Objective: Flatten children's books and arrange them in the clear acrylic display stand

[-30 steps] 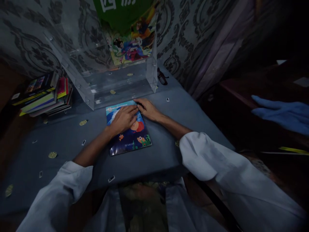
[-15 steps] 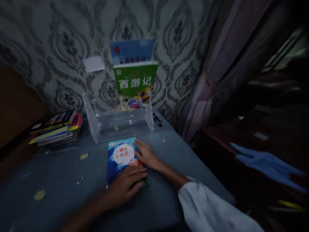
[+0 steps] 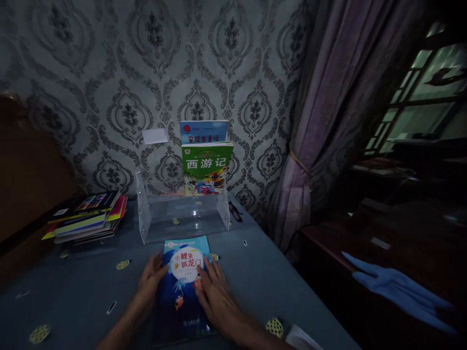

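Blue-covered book [image 3: 182,311] between two bare hands, just in front of the clear stand [image 3: 143,216].
From my distant seat I see the right hand [image 3: 218,294] with fingers stretched over the cover's right side, not closed round it; the left hand [image 3: 148,279] bends its fingers at the opposite edge, and whether they pinch it I cannot tell. Nor can I tell if the near end touches the tablecloth [image 3: 83,291]. I'd steady both edges evenly, press lightly since the cover looks likely to crease, and keep the top edge off the stand.
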A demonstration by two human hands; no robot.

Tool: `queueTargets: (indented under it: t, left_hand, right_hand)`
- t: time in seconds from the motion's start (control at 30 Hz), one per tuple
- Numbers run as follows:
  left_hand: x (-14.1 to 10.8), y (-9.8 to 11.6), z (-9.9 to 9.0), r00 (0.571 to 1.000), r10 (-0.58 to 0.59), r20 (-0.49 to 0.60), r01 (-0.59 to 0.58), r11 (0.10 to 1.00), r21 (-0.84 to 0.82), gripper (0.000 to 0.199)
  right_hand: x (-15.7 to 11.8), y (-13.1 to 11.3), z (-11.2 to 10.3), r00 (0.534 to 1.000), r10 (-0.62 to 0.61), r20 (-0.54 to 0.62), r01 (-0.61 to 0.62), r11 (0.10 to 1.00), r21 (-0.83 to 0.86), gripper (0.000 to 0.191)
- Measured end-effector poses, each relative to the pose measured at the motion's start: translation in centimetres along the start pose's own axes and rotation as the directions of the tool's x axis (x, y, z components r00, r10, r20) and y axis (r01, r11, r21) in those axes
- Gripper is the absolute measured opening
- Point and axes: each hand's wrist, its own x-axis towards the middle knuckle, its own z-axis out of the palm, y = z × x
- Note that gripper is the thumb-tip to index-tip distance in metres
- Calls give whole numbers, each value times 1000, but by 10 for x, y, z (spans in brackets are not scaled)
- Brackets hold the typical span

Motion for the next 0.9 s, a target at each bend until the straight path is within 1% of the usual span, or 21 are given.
queueTargets:
  t: [0.03,0.07,0.1,0.17,0.23,0.3,0.37,0.47,0.53,0.57,0.63,0.67,0.7,0.73,0.77,0.8,0.83,0.87,0.9]
  left_hand:
    - [-3,8,5,995,-96,-38,93,992,-85,46]
    - [-6,14,10,987,-151,-48,142,978,-151,43]
    - [-10,19,14,983,-178,-51,165,968,-191,41]
    - [-16,24,20,980,-194,-54,179,962,-206,37]
    - [-21,23,24,974,-210,-79,193,964,-184,35]
    - [-24,20,30,970,-227,-85,209,960,-187,35]
    - [-27,20,37,975,-217,-51,199,950,-239,37]
    - [-36,28,54,989,-145,9,139,928,-345,35]
    - [-44,39,67,998,-63,14,63,917,-394,32]
    - [-49,45,73,1000,-17,17,23,914,-405,33]
    - [-55,55,80,995,88,46,-63,917,-394,41]
    - [-57,58,82,986,148,73,-110,922,-372,47]
    - [-57,61,81,972,212,103,-165,925,-342,54]
    - [-57,61,78,952,275,134,-224,925,-306,60]
    - [-56,60,73,929,334,159,-285,920,-268,67]
    - [-54,58,67,906,384,181,-341,912,-229,75]
    - [-52,55,60,884,414,217,-380,907,-184,83]
    - [-50,51,52,867,420,266,-399,907,-134,90]
    - [-49,47,44,855,398,333,-396,915,-76,95]
  right_hand:
    - [0,-3,-2,1000,11,6,-11,1000,6,54]
    - [-1,-5,-3,1000,18,12,-18,1000,12,55]
    - [-2,-7,-5,1000,23,18,-24,1000,20,56]
    - [-4,-11,-8,999,36,35,-38,998,46,58]
    - [-6,-13,-11,997,55,53,-60,993,97,61]
    - [-8,-14,-13,995,79,57,-88,979,184,65]
    - [-8,-14,-14,993,112,36,-118,945,307,68]
    - [-2,-16,-14,977,212,-15,-174,839,515,78]
    - [6,-21,-18,951,306,-42,-203,722,662,87]
    - [10,-25,-22,939,340,-49,-197,650,734,89]
    - [17,-34,-33,933,352,-68,-130,508,851,85]
    - [18,-38,-39,940,331,-87,-79,458,885,82]
    - [19,-42,-44,946,301,-124,-21,436,900,79]
    - [18,-44,-48,948,264,-178,43,446,894,80]
    - [16,-44,-51,944,225,-242,106,486,867,83]
    - [13,-43,-52,937,179,-301,159,546,822,88]
    - [9,-40,-51,932,129,-340,195,613,766,95]
    - [5,-36,-48,932,83,-352,207,676,708,103]
    - [1,-31,-44,940,52,-337,194,730,655,110]
